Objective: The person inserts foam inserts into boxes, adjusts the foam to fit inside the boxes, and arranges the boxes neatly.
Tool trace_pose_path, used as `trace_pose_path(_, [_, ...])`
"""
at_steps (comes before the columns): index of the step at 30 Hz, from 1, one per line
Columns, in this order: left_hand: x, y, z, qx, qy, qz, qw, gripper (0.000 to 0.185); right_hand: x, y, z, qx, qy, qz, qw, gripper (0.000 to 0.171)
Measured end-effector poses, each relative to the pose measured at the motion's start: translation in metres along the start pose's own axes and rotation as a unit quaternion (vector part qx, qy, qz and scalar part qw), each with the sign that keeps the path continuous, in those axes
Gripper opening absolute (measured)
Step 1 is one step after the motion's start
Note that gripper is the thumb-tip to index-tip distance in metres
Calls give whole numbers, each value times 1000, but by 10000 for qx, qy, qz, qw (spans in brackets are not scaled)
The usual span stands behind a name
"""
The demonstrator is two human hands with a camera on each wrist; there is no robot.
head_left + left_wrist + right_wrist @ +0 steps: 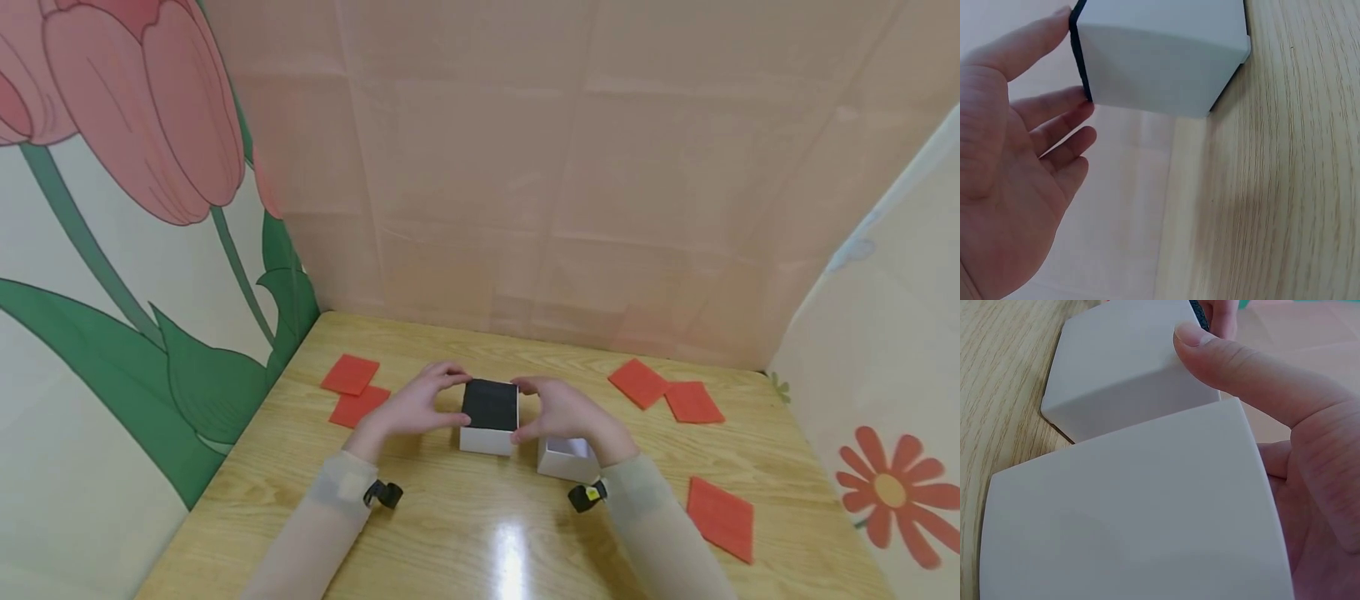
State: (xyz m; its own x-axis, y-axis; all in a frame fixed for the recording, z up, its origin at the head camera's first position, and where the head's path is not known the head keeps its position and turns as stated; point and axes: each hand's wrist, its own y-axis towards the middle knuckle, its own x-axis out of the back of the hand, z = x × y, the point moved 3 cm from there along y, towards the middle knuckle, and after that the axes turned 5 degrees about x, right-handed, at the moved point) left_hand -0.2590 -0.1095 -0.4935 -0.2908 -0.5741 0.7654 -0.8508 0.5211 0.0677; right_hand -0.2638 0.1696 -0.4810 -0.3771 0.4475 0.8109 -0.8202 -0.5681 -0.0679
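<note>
A white box (pixel 486 442) with a black top (pixel 490 405) sits on the table between my two hands. My left hand (pixel 420 403) is at its left side, thumb and fingertips spread along the black top edge. In the left wrist view, the thumb and index finger meet that black edge (pixel 1080 59), while the other fingers stay loosely bent. My right hand (pixel 566 412) is at the opposite side, its thumb (pixel 1200 347) against the white wall near the top. A second white box (pixel 564 467), hollow and open upward, stands below my right wrist.
Two red squares (pixel 350 374) overlap at the back left of the wooden table (pixel 442 533). Two more red squares (pixel 693 402) lie at the back right, and another red square (pixel 720 518) is near my right forearm. Printed cloth walls (pixel 525 167) rise around the table.
</note>
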Motion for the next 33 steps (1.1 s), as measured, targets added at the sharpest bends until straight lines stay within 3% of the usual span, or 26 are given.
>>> trace_pose_path(10, [-1,3,-7,-203,13,-33,9998,71,0,0,1,-4,-5,4,10000,104])
trace_pose_path(33, [-2,9,-13,-220,427,-94,9988,67,1,0,1,-75,67,57,9999,104])
